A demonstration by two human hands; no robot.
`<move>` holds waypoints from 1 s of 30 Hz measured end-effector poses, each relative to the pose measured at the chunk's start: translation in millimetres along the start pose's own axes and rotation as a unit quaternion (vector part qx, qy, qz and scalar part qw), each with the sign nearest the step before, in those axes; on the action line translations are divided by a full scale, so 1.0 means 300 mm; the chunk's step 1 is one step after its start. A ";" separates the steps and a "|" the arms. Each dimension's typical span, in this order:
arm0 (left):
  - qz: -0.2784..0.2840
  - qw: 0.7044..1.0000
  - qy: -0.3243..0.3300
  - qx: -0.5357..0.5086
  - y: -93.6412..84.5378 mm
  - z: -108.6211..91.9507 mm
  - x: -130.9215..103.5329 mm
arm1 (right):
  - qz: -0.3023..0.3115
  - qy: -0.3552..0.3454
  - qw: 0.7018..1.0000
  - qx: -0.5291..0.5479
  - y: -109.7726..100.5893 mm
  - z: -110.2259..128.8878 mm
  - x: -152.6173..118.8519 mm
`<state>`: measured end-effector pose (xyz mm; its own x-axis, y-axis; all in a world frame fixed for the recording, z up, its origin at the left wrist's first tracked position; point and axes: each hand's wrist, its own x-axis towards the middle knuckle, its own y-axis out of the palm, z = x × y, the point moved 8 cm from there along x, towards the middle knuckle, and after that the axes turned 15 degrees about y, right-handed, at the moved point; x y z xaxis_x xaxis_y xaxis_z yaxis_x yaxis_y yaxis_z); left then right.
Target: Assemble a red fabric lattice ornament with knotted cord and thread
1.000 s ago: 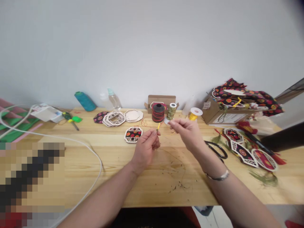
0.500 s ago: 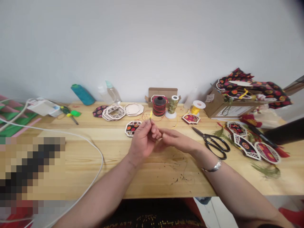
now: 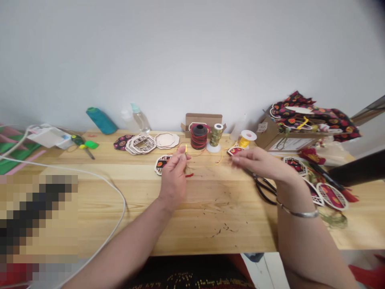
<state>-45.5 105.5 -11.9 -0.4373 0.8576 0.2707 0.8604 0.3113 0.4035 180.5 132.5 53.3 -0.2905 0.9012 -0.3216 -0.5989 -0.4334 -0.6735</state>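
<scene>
Your left hand (image 3: 174, 174) pinches an upright yellow cord (image 3: 186, 149); your right hand (image 3: 264, 164), hold unclear, hovers apart toward the bench (image 3: 246, 241)'s right edge.

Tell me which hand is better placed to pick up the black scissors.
Probably the right hand: it is in the air close to the scissors, though blur hides whether its fingertips hold anything. The left hand is farther from them and pinches a yellow cord.
</scene>
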 end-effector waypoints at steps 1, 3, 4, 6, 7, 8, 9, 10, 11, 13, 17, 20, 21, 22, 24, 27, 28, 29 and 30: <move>0.019 1.000 0.004 0.019 0.005 -0.002 -0.006 | -0.147 0.022 0.989 -0.016 -0.057 -0.008 0.005; 0.059 0.997 -0.002 0.044 0.021 0.001 -0.025 | -0.333 0.010 0.943 0.003 -0.090 0.009 -0.013; 0.082 0.995 -0.004 0.057 0.033 0.001 -0.035 | -0.321 -0.025 0.946 0.048 -0.055 0.028 -0.001; 0.128 0.989 -0.003 0.077 0.058 -0.001 -0.055 | -0.193 -0.056 0.965 0.171 0.057 0.049 0.047; 0.149 0.985 -0.001 0.086 0.071 -0.004 -0.064 | -0.126 -0.059 0.962 0.235 0.112 0.056 0.066; 0.167 0.982 0.000 0.091 0.082 -0.006 -0.071 | -0.063 -0.066 0.953 0.289 0.161 0.067 0.078; 0.182 0.979 -0.001 0.096 0.091 -0.010 -0.078 | -0.019 -0.067 0.939 0.338 0.197 0.074 0.085; 0.194 0.976 -0.001 0.101 0.100 -0.014 -0.082 | 0.013 -0.063 0.923 0.379 0.223 0.076 0.090; 0.206 0.973 -0.003 0.105 0.107 -0.018 -0.087 | 0.034 -0.060 0.910 0.409 0.239 0.077 0.093; 0.227 0.968 -0.010 0.106 0.121 -0.027 -0.093 | 0.051 -0.053 0.893 0.443 0.251 0.076 0.095; 0.266 0.958 -0.031 0.104 0.144 -0.034 -0.106 | 0.039 -0.068 0.902 0.424 0.244 0.091 0.077; 0.270 0.958 -0.043 0.091 0.147 -0.025 -0.109 | -0.039 -0.099 0.934 0.342 0.218 0.110 0.056; 0.258 0.962 -0.047 0.080 0.143 -0.022 -0.107 | -0.068 -0.108 0.939 0.318 0.207 0.113 0.052; 0.252 0.964 -0.057 0.055 0.143 -0.017 -0.109 | -0.086 -0.114 0.942 0.303 0.199 0.114 0.052; 0.218 0.972 -0.093 -0.012 0.140 -0.005 -0.110 | -0.070 -0.123 0.940 0.312 0.201 0.108 0.069; 0.160 0.970 -0.153 -0.101 0.139 0.008 -0.111 | 0.022 -0.149 0.915 0.374 0.231 0.096 0.102; 0.147 0.966 -0.169 -0.126 0.142 0.009 -0.111 | 0.048 -0.156 0.908 0.386 0.245 0.093 0.106; 0.135 0.963 -0.182 -0.147 0.145 0.009 -0.109 | 0.072 -0.156 0.904 0.391 0.261 0.091 0.107; 0.125 0.959 -0.193 -0.164 0.147 0.008 -0.107 | 0.092 -0.156 0.904 0.388 0.278 0.091 0.102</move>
<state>7.0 92.8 -4.9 -0.0448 0.9960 0.0767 0.7689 -0.0146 0.6392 101.3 123.8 5.3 -0.5624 0.8212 -0.0961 -0.8267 -0.5568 0.0801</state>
